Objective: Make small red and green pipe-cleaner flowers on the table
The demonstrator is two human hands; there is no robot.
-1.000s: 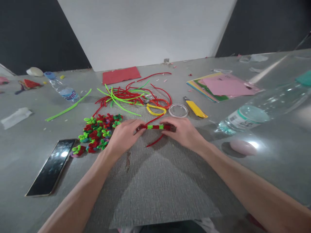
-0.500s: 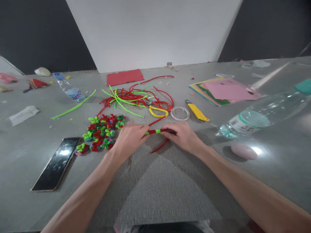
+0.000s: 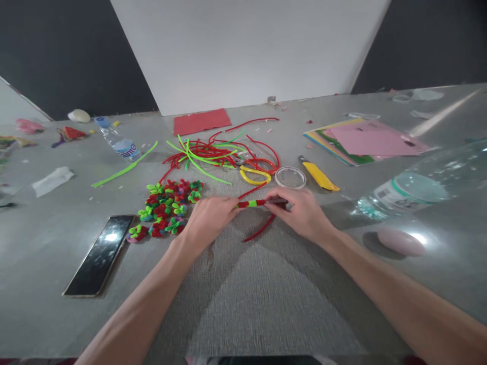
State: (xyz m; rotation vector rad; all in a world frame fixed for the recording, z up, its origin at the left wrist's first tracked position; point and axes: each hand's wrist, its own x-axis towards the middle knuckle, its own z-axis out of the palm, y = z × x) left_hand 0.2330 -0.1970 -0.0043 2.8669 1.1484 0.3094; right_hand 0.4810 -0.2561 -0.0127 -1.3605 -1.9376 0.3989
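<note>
My left hand (image 3: 210, 218) and my right hand (image 3: 300, 210) both pinch a short rod wrapped in red and green pipe cleaner (image 3: 253, 203), held level just above a grey mat (image 3: 258, 294). A loose red pipe cleaner tail (image 3: 262, 229) hangs from it onto the mat. A pile of small red and green pipe-cleaner flowers (image 3: 167, 207) lies just left of my left hand.
Loose red and green pipe cleaners (image 3: 213, 152), a yellow loop (image 3: 254, 175), a clear round lid (image 3: 290, 177) and a yellow knife (image 3: 318, 175) lie beyond my hands. A phone (image 3: 99, 253) lies left, water bottles (image 3: 414, 190) (image 3: 117, 143) and coloured paper (image 3: 365, 142) around.
The wrapped section between my hands has become shorter as my hands drew closer. The view has shifted slightly, with everything sliding right and down.
</note>
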